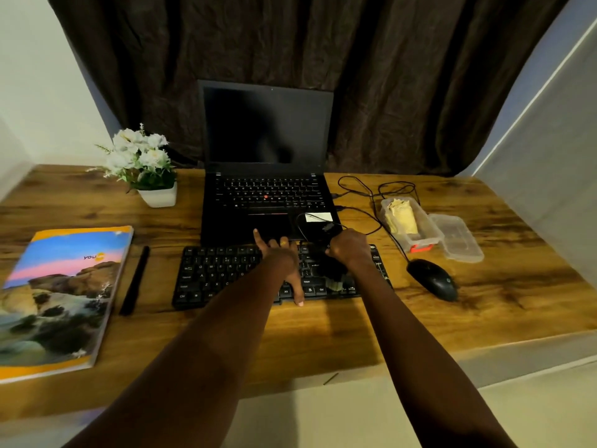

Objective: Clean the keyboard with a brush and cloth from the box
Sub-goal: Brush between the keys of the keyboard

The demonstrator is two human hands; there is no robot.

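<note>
A black keyboard point(223, 273) lies on the wooden desk in front of the laptop. My left hand point(282, 263) rests flat on its middle keys, fingers spread and straight, thumb at the front edge. My right hand point(350, 248) grips a black brush point(334, 274) whose pale bristles touch the keys on the keyboard's right side. An open clear plastic box point(429, 232) with a red clasp sits to the right and holds a yellow cloth point(402, 215).
The box lid point(460, 237) lies beside the box. A black mouse point(434, 279) and its cable are right of the keyboard. An open laptop point(268, 176), a flower pot point(151, 176), a book point(61, 295) and a black pen point(135, 281) share the desk point(323, 331).
</note>
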